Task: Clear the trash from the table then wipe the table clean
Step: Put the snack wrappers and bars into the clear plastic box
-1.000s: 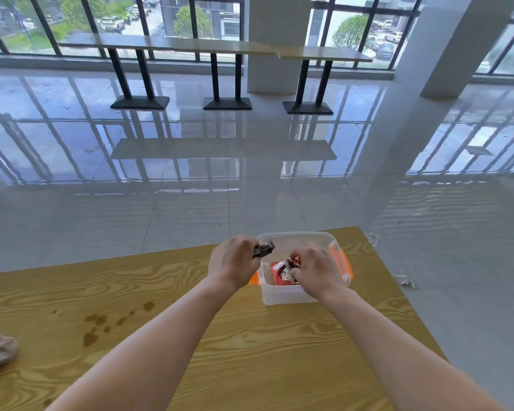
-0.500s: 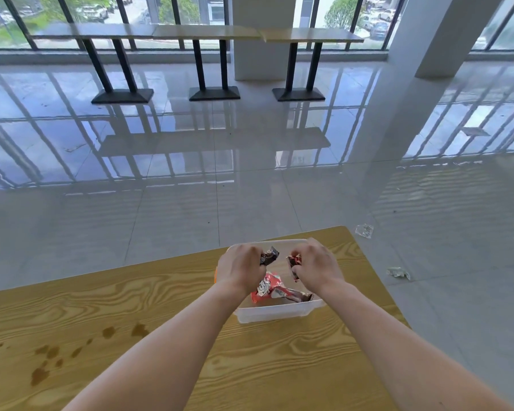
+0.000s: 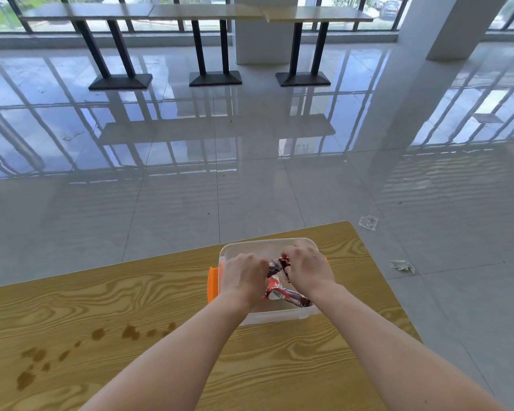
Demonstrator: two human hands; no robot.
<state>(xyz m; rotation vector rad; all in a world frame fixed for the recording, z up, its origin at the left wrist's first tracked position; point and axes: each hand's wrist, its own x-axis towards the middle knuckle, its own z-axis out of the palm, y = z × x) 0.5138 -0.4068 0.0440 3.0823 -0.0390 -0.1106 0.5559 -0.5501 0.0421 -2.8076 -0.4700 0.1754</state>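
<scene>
Over the clear box (image 3: 279, 243), your left hand (image 3: 244, 277) pinches a dark wrapper (image 3: 272, 267), your right hand (image 3: 307, 269) a red-dark wrapper (image 3: 284, 261); the table (image 3: 350, 247) ends just beyond your fingers (image 3: 297, 251).

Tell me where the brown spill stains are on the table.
In the head view, the brown stains dot the near-left part of the wooden table, left of the left forearm and nearer the camera than the clear bin.

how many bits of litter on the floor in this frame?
2. The far scrap lies on the tiles just past the table's far right corner; the near scrap lies off its right edge. The table may hide more.
</scene>
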